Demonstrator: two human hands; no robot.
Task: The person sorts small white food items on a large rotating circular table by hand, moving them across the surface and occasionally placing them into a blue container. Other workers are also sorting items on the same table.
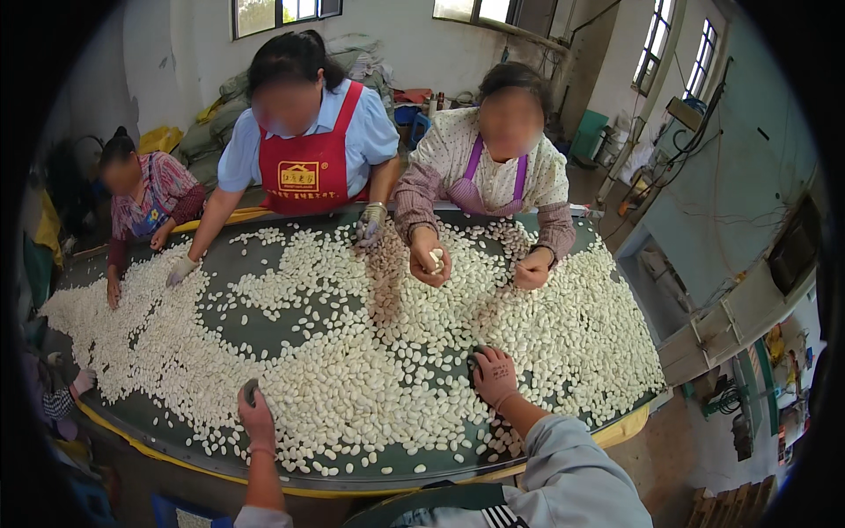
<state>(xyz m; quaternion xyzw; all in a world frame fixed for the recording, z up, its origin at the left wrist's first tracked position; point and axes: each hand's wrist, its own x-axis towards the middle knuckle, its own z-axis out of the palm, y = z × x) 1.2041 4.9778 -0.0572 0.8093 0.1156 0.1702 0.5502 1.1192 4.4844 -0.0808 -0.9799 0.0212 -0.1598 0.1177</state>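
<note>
Large white beans (370, 383) lie spread in a thick layer over a dark green work table (251, 330). My left hand (257, 419), in a pinkish glove with a dark coated front, stands edge-on among the beans near the close side. Its fingers are mostly hidden, so what is in them cannot be seen. Farther right, my right hand (495, 377) wears a matching glove bearing print on its back. It lies palm down on the beans with its fingers somewhat apart, and nothing shows in its grasp.
Across the table, a person in a red apron (304, 165) reaches into the beans. Beside them another person (488, 158) holds beans in one hand (430, 261). More people work at the left end. A blue container (188, 511) stands below the near edge.
</note>
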